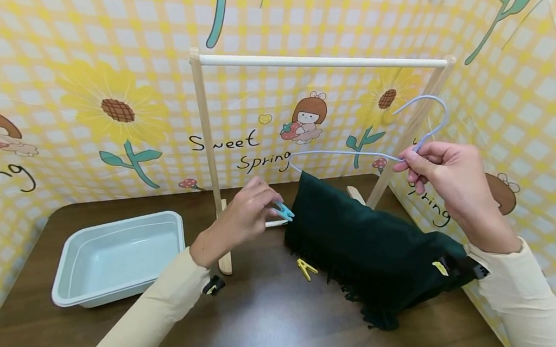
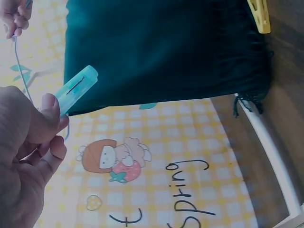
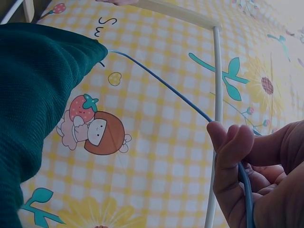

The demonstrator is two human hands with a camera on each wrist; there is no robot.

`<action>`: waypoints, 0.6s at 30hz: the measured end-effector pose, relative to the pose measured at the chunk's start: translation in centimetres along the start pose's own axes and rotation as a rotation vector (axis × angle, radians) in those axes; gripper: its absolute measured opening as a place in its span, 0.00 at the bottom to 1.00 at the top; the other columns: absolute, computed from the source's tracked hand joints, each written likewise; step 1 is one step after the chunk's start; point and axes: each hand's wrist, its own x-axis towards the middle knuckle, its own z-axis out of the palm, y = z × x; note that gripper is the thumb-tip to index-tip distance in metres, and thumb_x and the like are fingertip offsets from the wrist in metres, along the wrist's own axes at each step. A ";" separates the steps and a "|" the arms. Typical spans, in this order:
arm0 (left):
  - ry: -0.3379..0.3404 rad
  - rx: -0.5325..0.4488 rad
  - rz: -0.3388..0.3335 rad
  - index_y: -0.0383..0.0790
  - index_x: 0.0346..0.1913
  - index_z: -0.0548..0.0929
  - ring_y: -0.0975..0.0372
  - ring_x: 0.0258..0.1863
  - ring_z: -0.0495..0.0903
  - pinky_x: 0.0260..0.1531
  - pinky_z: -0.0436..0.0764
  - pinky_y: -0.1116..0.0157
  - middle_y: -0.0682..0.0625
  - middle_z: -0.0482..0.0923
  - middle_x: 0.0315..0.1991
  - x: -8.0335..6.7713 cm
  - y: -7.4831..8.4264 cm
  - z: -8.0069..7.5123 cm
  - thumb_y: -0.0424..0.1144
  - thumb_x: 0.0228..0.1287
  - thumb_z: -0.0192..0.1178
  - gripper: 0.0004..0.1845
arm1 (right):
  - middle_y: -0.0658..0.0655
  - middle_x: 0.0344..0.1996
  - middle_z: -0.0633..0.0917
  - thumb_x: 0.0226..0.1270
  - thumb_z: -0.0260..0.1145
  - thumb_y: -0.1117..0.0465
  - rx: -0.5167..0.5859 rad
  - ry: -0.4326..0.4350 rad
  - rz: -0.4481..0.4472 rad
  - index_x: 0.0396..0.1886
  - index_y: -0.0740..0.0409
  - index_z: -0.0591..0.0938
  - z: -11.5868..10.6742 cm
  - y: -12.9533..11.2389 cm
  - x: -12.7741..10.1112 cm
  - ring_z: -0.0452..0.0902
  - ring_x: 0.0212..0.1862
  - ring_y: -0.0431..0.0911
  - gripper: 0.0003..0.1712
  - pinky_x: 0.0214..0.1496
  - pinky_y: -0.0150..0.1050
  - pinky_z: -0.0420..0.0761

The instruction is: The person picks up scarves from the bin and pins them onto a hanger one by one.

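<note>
My right hand (image 1: 454,179) grips a light-blue wire hanger (image 1: 340,153) at the base of its hook, which points up. A dark green fringed scarf (image 1: 352,228) hangs folded over the hanger, its fringe reaching down toward the table. The scarf hides the hanger's lower bar. My left hand (image 1: 245,212) pinches a light-blue clothespin (image 1: 285,212) between thumb and fingers, its tip right at the scarf's left edge. In the left wrist view that clothespin (image 2: 78,89) overlaps the scarf's corner (image 2: 152,52).
A yellow clothespin (image 1: 307,269) lies on the brown table (image 1: 266,325) below the scarf. Behind the scarf stands a wooden rack with a white top rod (image 1: 326,62). To the left sits a pale blue basin (image 1: 114,261). Patterned cloth walls (image 1: 122,30) enclose the table.
</note>
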 end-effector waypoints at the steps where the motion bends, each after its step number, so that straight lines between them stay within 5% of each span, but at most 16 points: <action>1: 0.004 0.003 0.008 0.33 0.36 0.84 0.54 0.38 0.75 0.40 0.81 0.61 0.46 0.85 0.33 0.2 0.0 -0.1 0.21 0.53 0.72 0.10 | 0.53 0.24 0.90 0.69 0.69 0.64 -0.008 -0.002 0.002 0.28 0.73 0.84 0.1 0.0 0.0 0.77 0.20 0.41 0.14 0.19 0.32 0.79; 12: 0.046 0.061 0.079 0.31 0.32 0.84 0.53 0.35 0.74 0.39 0.77 0.61 0.45 0.84 0.30 2.3 0.2 -1.0 0.19 0.53 0.71 0.08 | 0.53 0.25 0.91 0.71 0.67 0.64 -0.020 -0.029 -0.003 0.29 0.74 0.84 0.7 0.1 -0.1 0.78 0.21 0.41 0.14 0.19 0.31 0.77; 18: 0.121 0.087 0.094 0.31 0.31 0.84 0.53 0.32 0.74 0.36 0.76 0.62 0.43 0.86 0.30 3.2 0.0 -1.0 0.21 0.54 0.71 0.06 | 0.52 0.26 0.91 0.70 0.68 0.66 0.031 -0.059 0.009 0.31 0.70 0.85 1.1 0.2 0.0 0.77 0.21 0.40 0.10 0.18 0.30 0.75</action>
